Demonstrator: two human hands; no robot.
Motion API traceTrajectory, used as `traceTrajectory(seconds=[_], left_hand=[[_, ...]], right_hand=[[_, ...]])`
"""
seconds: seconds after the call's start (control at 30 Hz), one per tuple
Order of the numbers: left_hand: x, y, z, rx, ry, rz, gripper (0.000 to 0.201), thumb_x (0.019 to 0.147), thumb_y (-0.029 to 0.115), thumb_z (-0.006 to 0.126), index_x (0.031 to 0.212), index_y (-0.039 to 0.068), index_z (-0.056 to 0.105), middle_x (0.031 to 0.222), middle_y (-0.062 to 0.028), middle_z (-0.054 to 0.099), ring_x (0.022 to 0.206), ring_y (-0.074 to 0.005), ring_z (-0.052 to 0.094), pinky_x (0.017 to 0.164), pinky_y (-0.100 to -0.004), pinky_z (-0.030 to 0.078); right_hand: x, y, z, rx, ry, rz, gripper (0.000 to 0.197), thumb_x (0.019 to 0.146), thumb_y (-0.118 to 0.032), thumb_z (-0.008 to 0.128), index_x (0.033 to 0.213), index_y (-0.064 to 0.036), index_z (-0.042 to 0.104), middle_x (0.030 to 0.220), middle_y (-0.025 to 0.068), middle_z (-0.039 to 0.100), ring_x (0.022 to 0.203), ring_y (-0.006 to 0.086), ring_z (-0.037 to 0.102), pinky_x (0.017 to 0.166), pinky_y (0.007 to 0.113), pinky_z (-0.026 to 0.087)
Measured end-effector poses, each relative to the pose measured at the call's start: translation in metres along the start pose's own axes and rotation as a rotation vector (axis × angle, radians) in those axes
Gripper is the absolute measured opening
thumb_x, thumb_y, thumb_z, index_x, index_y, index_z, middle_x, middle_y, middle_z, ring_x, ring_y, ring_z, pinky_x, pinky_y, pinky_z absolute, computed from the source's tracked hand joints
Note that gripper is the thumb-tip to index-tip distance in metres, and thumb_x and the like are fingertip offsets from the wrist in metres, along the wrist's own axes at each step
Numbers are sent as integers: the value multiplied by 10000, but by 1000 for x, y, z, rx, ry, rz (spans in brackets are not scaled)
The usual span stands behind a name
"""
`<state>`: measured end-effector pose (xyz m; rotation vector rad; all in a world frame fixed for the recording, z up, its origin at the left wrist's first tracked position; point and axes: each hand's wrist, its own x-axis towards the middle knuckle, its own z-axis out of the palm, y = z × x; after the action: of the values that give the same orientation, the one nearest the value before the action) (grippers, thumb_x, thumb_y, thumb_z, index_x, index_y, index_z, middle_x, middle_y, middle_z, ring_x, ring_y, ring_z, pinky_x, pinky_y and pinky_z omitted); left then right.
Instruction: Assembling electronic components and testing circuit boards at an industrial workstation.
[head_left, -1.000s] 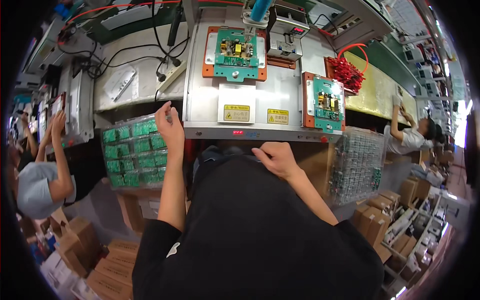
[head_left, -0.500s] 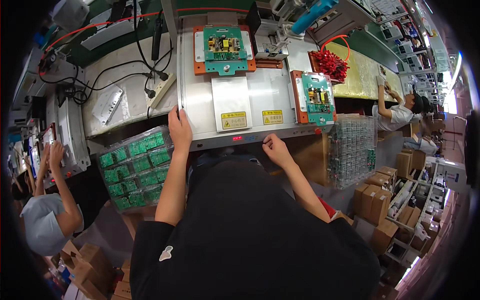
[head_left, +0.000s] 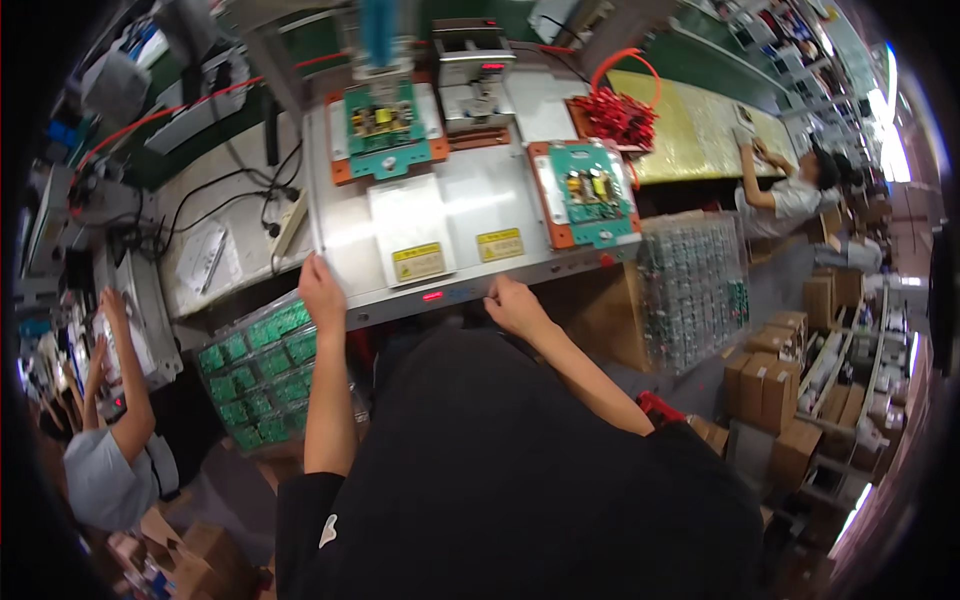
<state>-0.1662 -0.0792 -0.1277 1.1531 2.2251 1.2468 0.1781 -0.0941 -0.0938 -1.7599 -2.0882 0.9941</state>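
Note:
My left hand rests at the left front corner of a metal machine table, fingers stretched along its edge and nothing seen in them. At the front panel, near a small red display, my right hand is curled closed, with nothing visible in it. A green circuit board lies in the left orange and teal fixture, beneath a blue cylinder. The right fixture bears a second circuit board. Between them is a raised pale metal plate with a yellow label.
Clear trays of green boards stand at the left, with more stacked trays at the right. Red pieces fill a bin behind the right fixture. Black cables cross the left bench. Co-workers sit on both sides; cardboard boxes stand at right.
The view has shifted. The blue cylinder, earlier right of the left fixture, is now above that fixture's board. Both hands stay at the machine's front edge, the right still curled.

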Motion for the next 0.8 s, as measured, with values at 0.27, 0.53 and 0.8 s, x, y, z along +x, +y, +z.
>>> traceTrajectory(seconds=[0.27,0.53,0.8], left_hand=[[28,-19,-32,78,96,140,378,1025,282,474,870,-51,565,749,-220,588,663,-341,505,665,-430,432],[53,-36,-60,199,105,160,369,1012,274,475,856,-48,566,734,-208,572,652,-327,473,652,-427,419],[51,-40,-59,176,124,189,344,1014,251,468,893,-49,586,770,-201,601,692,-340,518,692,-421,433]], right_hand=[[10,-14,8,310,-41,-99,218,878,-217,661,863,1,668,806,185,697,772,377,674,717,439,539],[7,21,-14,823,16,226,403,1024,-333,550,878,16,689,742,55,678,680,117,640,653,255,502],[7,38,5,1077,101,335,464,1031,-375,533,833,15,689,718,64,672,654,126,631,644,246,489]])
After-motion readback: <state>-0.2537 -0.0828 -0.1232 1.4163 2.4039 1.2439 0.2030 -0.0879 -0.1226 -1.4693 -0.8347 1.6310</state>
